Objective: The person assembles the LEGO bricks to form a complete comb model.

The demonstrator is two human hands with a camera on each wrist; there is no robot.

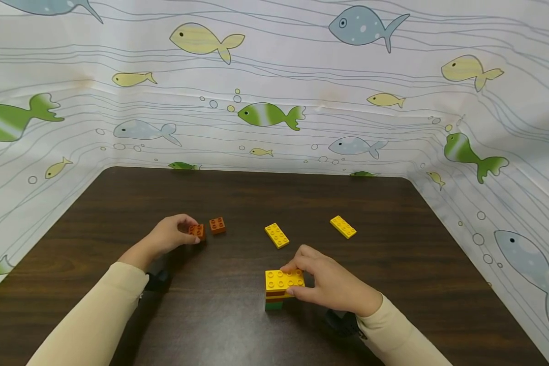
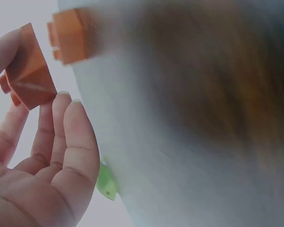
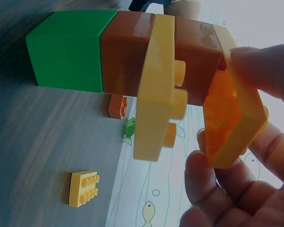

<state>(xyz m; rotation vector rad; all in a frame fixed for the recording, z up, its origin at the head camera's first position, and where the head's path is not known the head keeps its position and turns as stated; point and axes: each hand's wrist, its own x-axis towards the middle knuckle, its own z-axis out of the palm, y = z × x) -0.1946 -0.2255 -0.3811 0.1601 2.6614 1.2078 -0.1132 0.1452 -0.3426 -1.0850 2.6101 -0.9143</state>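
My left hand (image 1: 169, 234) pinches a reddish-brown toy brick (image 1: 196, 231) between thumb and fingers, its studs showing from above. Just right of it, a second brown brick (image 1: 217, 225) stands on the table, apart from the first. Nearer to me rises a stack: a green brick (image 3: 66, 52) at the bottom, then a brown brick (image 3: 125, 52), a flat yellow brick (image 3: 154, 94), another brown brick (image 3: 196, 56) and a flat yellow brick (image 1: 274, 279) on top. My right hand (image 1: 327, 282) holds that top yellow brick, which overhangs the brown one, by its right end.
Two flat yellow bricks lie on the dark wooden table (image 1: 238, 198) beyond the stack: one near the middle (image 1: 276, 235), the other farther right (image 1: 343, 226). A fish-patterned sheet (image 1: 302, 66) walls the table at the back and sides.
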